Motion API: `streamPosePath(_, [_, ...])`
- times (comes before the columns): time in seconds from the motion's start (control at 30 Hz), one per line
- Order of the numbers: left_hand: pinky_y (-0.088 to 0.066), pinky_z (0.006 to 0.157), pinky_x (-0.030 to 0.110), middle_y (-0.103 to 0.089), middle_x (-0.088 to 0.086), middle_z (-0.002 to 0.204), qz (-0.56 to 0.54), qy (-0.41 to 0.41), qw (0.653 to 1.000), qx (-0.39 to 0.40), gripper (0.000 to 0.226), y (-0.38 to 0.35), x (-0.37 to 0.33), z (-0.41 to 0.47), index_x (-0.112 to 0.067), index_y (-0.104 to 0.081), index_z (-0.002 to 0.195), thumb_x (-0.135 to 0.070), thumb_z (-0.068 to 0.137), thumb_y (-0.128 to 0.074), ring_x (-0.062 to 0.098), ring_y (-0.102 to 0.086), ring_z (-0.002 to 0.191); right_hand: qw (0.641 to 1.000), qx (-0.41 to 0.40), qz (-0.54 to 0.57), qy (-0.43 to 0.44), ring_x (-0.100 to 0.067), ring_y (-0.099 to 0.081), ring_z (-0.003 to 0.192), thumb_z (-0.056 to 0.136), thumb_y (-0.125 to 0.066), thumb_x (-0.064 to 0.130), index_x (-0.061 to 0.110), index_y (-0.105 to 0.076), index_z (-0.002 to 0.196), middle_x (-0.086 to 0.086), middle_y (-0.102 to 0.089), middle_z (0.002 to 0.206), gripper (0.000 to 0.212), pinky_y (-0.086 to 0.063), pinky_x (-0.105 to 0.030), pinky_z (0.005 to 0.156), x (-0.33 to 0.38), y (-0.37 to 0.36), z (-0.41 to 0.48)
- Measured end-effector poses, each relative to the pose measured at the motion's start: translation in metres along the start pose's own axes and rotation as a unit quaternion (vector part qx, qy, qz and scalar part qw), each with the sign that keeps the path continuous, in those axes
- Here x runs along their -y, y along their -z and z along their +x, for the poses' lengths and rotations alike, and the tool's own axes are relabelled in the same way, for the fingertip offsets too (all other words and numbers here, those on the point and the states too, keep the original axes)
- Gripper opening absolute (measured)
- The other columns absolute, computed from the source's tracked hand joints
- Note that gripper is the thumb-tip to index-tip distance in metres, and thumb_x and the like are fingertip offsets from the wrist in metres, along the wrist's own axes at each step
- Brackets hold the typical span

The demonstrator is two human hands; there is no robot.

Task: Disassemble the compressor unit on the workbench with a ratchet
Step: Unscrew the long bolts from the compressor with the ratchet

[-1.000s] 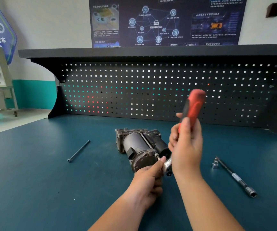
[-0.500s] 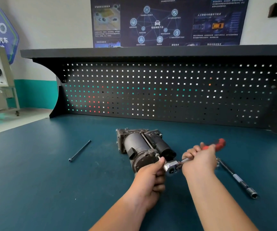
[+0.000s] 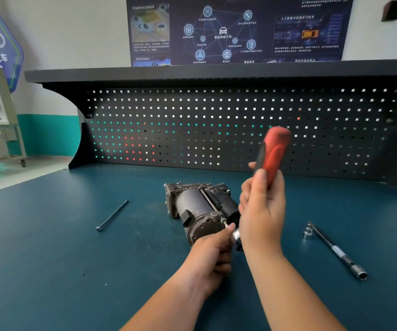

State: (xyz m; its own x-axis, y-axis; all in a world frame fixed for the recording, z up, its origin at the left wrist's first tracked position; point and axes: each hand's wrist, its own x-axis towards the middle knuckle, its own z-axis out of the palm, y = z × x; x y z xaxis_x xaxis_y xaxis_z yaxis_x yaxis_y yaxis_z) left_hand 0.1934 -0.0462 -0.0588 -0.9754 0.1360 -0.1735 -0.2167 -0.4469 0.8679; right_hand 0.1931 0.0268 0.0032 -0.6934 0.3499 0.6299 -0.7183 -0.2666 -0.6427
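From the head view, the compressor (image 3: 199, 206) lies on its side in the middle of the table (image 3: 49, 259). Its long axis runs from the far left toward the near right, so its near end cap faces the person. A long bolt (image 3: 223, 222) runs along the top of the body, and its head sticks out at that near end.

The ratchet (image 3: 273, 154) has its metal head on the bolt head, just off the end cap. Its red handle stands up and slightly away, roughly square to the bolt's line. The right hand (image 3: 262, 211) has a closed grip round the lower handle, leaving the red end free above. The left hand (image 3: 211, 254) is lower and nearer the compressor. Its fingers are curled and its thumb tip is at the ratchet's head, though the exact contact is partly hidden.

The next swing probably pivots about the bolt's axis, which lies below and left of the right hand's grip, with the left hand steadying that pivot.

A loose rod (image 3: 112, 215) lies well to the left, and an extension bar (image 3: 336, 252) lies to the right.
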Motion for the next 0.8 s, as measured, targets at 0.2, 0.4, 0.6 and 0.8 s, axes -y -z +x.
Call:
streamPosePath(0.2, [-0.014, 0.032, 0.014, -0.032, -0.01, 0.044, -0.027, -0.02, 0.999, -0.003, 0.05, -0.001, -0.001, -0.002, -0.019, -0.053, 0.038, -0.02, 0.087, -0.062, 0.002, -0.021, 0.034, 0.992, -0.088, 0.052, -0.07, -0.001, -0.03, 0.041, 0.096, -0.045, 0.04, 0.025, -0.053, 0.088, 0.015, -0.037, 0.048, 0.019, -0.025, -0.014, 0.039, -0.001, 0.005, 0.011])
streamPosePath(0.4, [-0.014, 0.032, 0.014, -0.034, -0.011, 0.044, -0.051, -0.02, 0.998, 0.01, 0.053, -0.005, 0.0, 0.001, -0.02, -0.05, 0.035, -0.025, 0.087, -0.061, 0.002, -0.022, 0.033, 0.85, -0.326, 0.226, -0.345, -0.007, -0.024, 0.03, 0.096, -0.037, 0.051, 0.022, -0.044, 0.074, 0.008, -0.031, 0.049, 0.037, -0.018, -0.014, 0.034, -0.014, 0.039, 0.033])
streamPosePath(0.6, [-0.013, 0.033, 0.014, -0.032, -0.01, 0.046, 0.031, 0.018, 0.999, -0.02, 0.044, 0.0, -0.001, -0.001, -0.023, -0.043, 0.046, -0.039, 0.077, -0.07, 0.005, -0.02, 0.036, 0.928, -0.264, 0.148, -0.219, -0.004, -0.026, 0.036, 0.099, -0.038, 0.04, 0.022, -0.049, 0.083, 0.011, -0.032, 0.051, 0.026, -0.02, -0.015, 0.035, -0.006, 0.022, 0.028])
streamPosePath(0.8, [-0.012, 0.033, 0.013, -0.033, -0.008, 0.044, 0.018, 0.019, 0.999, -0.027, 0.035, -0.001, -0.003, -0.001, -0.023, -0.046, 0.053, -0.035, 0.06, -0.077, 0.004, -0.021, 0.034, 0.987, -0.115, 0.072, -0.084, -0.001, -0.027, 0.04, 0.1, -0.041, 0.033, 0.024, -0.051, 0.086, 0.016, -0.035, 0.048, 0.019, -0.024, -0.014, 0.038, 0.001, 0.004, 0.013])
